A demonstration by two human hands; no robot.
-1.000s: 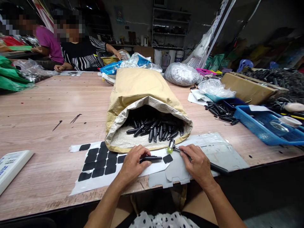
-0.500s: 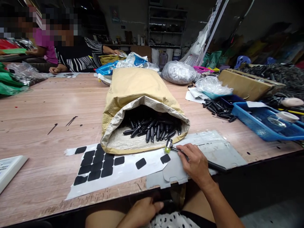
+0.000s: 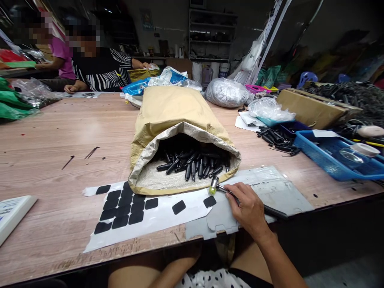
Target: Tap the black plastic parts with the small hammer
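Note:
My right hand [image 3: 248, 206] is wrapped round the handle of a small hammer [image 3: 214, 185] with a metal head and a yellowish tip. Its head lies at the table's front, by the mouth of a paper sack [image 3: 180, 104]. Inside the sack are several black pen-like parts [image 3: 193, 166]. Below the table edge, my left hand [image 3: 189, 253] reaches into shadow over my lap, and its fingers are hidden. A white backing sheet [image 3: 168, 218] with black rounded stickers [image 3: 121, 222] runs under the sack's front edge. Grey plates [image 3: 270, 186] lie beneath the hammer and right hand.
A blue basket [image 3: 333, 156] and loose black parts [image 3: 273, 136] stand at the right, before a cardboard box [image 3: 315, 106]. Plastic bags [image 3: 226, 92] sit behind the sack. Two people [image 3: 100, 68] sit at the far left. A white box [image 3: 15, 216] is at near left.
My left hand has moved forward under the table edge, out of clear sight. The right hand and hammer stay in place; the whole view shifts very slightly.

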